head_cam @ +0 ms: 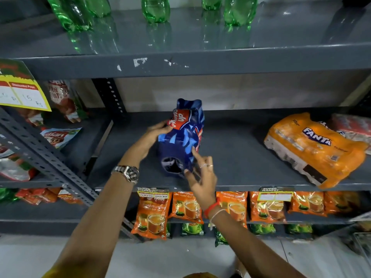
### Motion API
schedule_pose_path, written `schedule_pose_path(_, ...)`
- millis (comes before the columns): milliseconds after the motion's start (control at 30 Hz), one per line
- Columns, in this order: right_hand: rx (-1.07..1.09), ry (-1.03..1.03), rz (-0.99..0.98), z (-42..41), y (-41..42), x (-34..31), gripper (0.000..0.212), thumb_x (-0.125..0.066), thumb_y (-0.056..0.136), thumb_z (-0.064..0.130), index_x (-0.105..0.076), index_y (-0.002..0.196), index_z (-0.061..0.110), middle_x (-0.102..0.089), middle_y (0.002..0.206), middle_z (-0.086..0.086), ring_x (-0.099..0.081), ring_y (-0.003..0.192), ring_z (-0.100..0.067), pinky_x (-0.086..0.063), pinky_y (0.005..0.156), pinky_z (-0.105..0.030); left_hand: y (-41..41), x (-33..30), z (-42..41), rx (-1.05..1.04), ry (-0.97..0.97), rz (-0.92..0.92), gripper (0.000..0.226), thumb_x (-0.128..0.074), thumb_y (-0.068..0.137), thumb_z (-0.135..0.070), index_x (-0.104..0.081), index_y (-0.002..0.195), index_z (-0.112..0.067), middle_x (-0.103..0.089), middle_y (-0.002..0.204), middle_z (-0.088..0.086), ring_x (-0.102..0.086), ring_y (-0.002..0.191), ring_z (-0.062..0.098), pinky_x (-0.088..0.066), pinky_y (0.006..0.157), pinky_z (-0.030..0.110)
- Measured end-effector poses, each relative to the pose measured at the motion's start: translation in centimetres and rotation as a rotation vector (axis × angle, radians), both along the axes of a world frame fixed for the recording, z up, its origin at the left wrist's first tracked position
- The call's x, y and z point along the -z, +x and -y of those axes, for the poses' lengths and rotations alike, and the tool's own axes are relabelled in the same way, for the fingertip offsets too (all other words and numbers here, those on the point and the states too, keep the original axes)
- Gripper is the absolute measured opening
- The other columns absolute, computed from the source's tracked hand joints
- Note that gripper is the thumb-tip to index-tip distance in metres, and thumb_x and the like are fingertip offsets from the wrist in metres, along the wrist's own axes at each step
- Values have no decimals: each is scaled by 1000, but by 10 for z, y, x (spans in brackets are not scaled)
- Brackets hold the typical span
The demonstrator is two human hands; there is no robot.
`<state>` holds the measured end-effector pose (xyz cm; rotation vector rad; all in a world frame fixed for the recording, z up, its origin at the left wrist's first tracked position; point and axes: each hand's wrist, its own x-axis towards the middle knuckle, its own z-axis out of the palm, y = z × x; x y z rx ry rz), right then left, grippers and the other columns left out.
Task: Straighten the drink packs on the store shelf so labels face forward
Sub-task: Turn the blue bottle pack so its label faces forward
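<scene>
Hands meet on the blue Thums Up pack (181, 137), which sits near the middle of the grey middle shelf (230, 157), its length running front to back and its open end toward you. Your left hand (154, 135) presses flat against the pack's left side, fingers spread along the wrap up by the red logo. Your right hand (200, 175) is at the near right corner, fingers loosely spread, with fingertips touching the plastic; whether it truly pinches the wrap, you cannot tell. The orange Fanta pack (313, 149) lies well apart on the right of the same shelf, turned at an angle. Green bottles (155, 9) stand on the shelf above, and orange tea packets (150, 215) hang along the shelf below.
</scene>
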<state>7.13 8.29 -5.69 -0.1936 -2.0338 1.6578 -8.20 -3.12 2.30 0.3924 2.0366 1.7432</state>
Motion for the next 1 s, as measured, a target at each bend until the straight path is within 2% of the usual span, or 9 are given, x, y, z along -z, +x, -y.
schedule_pose_path(100,-64,91,-11,20,3,-1,69,-55,80,6,-34,138,36,-44,117,-9,-56,113,-26,-53,96,-40,-11,-9,20,-92,-103,-29,19,-69,77,-22,-72,95,-16,-75,74,-9,-67,81,15,-49,84,28)
schedule_pose_path(200,-171,145,-8,22,1,-4,70,-51,80,2,-32,139,35,-43,125,-6,-52,122,-25,-51,100,-42,-14,-8,28,-335,-41,-12,26,-71,77,-23,-71,96,-6,-73,64,-9,-67,66,8,-54,68,21)
schedule_pose_path(300,-374,105,29,12,-7,-8,66,-46,83,-10,-37,137,27,-44,131,-1,-48,127,-21,-47,104,-28,1,4,22,-752,127,59,34,-59,87,-33,-68,104,-6,-71,104,11,-65,98,23,-51,89,33)
schedule_pose_path(400,-205,-127,13,-7,-29,-24,52,-48,86,-14,-49,131,11,-59,118,-9,-63,105,-7,-51,87,-12,54,27,13,-974,353,-72,39,-51,92,-27,-52,127,-9,-53,134,9,-53,119,18,-47,87,16)
schedule_pose_path(500,83,-297,-22,-34,-59,-41,39,-52,90,1,-51,128,9,-58,117,-4,-59,97,6,-53,84,-13,105,51,-4,-823,429,-103,61,-52,91,-35,-25,144,-27,-32,145,-7,-46,120,4,-46,80,5)
schedule_pose_path(600,65,-299,148,-61,-93,-53,54,-54,89,35,-39,138,18,-45,140,-3,-46,125,-15,-43,102,-28,111,57,-19,-671,375,-5,77,-50,87,-43,-1,147,-38,-13,157,-5,-32,137,17,-40,105,34)
schedule_pose_path(700,-59,-359,361,-74,-120,-62,61,-46,85,57,-47,134,20,-53,137,-13,-52,124,-31,-41,107,-47,90,53,-18,-670,322,65,78,-44,90,-45,10,146,-36,-4,160,3,-17,144,27,-32,112,47)
schedule_pose_path(867,-51,-359,347,-66,-118,-54,69,-48,80,63,-54,128,14,-46,142,-16,-49,127,-29,-37,110,-46,49,52,11,-686,324,98,60,-39,92,-49,-25,146,-25,-42,144,13,-54,118,29,-52,84,35)
schedule_pose_path(1000,41,-199,244,-54,-97,-34,39,-46,91,50,-55,111,18,-45,125,-8,-44,119,-20,-35,108,-38,26,38,29,-617,333,234,59,-36,82,-69,-58,116,-26,-64,117,6,-65,94,19,-56,66,32)
